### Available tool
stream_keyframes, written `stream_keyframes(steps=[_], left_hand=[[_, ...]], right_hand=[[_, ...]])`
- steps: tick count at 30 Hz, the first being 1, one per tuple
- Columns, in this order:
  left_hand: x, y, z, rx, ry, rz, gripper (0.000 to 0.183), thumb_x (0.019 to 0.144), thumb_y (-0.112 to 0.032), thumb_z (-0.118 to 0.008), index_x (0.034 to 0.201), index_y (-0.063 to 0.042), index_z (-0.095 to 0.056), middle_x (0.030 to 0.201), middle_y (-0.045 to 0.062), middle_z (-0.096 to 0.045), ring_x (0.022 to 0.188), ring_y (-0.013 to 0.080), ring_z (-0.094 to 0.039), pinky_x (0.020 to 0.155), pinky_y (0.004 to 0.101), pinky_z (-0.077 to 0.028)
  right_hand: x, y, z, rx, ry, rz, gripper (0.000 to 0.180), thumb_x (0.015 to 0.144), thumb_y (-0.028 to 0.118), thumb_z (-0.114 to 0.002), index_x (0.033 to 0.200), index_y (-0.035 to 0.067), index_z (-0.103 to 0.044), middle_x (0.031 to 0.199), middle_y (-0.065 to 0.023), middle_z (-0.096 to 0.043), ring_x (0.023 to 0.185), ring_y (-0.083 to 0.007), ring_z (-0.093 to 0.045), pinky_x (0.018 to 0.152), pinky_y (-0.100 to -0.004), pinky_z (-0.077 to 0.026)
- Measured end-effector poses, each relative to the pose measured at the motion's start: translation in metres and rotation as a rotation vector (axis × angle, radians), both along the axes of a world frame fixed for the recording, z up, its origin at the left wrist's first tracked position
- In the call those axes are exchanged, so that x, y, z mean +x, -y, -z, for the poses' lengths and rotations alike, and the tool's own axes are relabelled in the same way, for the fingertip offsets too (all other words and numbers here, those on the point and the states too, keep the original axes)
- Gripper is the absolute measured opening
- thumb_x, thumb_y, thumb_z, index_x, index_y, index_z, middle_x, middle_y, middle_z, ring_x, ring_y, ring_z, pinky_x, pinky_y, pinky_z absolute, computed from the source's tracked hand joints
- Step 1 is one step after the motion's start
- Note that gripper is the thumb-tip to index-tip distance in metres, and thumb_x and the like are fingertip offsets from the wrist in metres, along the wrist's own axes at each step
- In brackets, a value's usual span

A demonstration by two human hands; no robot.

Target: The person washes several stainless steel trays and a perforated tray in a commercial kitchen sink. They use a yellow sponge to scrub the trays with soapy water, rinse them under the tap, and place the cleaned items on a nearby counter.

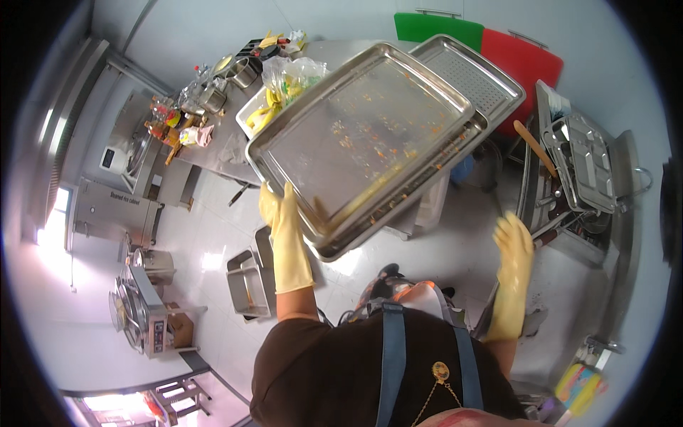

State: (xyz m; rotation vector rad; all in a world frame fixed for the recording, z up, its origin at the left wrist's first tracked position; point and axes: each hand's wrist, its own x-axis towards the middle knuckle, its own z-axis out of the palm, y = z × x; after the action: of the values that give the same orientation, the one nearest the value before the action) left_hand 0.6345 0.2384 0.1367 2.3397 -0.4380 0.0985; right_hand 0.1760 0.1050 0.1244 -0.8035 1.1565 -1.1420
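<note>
My left hand (278, 211), in a yellow rubber glove, grips the near left edge of a large stainless steel sheet pan (341, 123). The pan is tilted; food bits dot its surface and yellowish liquid lies along its lower side. A second metal rim (421, 184), also carrying food bits, shows just under it. Behind it, a perforated metal tray (469, 80) is partly hidden by the pan. My right hand (513, 243), gloved alike, is apart from the pan near the sink's edge, fingers slightly spread, with nothing visible in it.
At right, a sink (592, 245) holds compartment trays (584, 160) and a wooden-handled tool (533, 147). Green (437, 26) and red (523, 69) cutting boards hang on the wall. Bananas (264, 115) fill part of a white bin. Deep metal pans (248, 288) stand on the floor.
</note>
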Motion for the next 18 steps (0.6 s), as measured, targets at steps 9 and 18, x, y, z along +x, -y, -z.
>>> stream_keyframes(steps=[9, 18], left_hand=[[0.043, -0.011, 0.046, -0.373, -0.535, 0.032, 0.051, 0.079, 0.007, -0.061, 0.128, 0.003, -0.045, 0.108, 0.017, -0.062, 0.092, 0.0273, -0.066, 0.078, 0.0385, -0.055], [0.088, -0.049, 0.026, -0.626, -0.632, 0.197, 0.064, 0.071, 0.010, -0.058, 0.131, 0.000, -0.042, 0.110, 0.018, -0.059, 0.085, 0.0303, -0.064, 0.069, 0.0391, -0.058]], right_hand=[[0.241, 0.103, 0.025, 0.170, -0.183, -0.080, 0.031, 0.084, 0.012, -0.063, 0.106, -0.007, -0.052, 0.083, -0.0098, -0.055, 0.063, -0.0169, -0.053, 0.058, -0.0336, -0.050], [0.239, 0.047, -0.027, 0.106, -0.051, -0.012, 0.035, 0.078, 0.004, -0.062, 0.111, 0.003, -0.051, 0.081, -0.0065, -0.057, 0.059, -0.0124, -0.048, 0.048, -0.0260, -0.037]])
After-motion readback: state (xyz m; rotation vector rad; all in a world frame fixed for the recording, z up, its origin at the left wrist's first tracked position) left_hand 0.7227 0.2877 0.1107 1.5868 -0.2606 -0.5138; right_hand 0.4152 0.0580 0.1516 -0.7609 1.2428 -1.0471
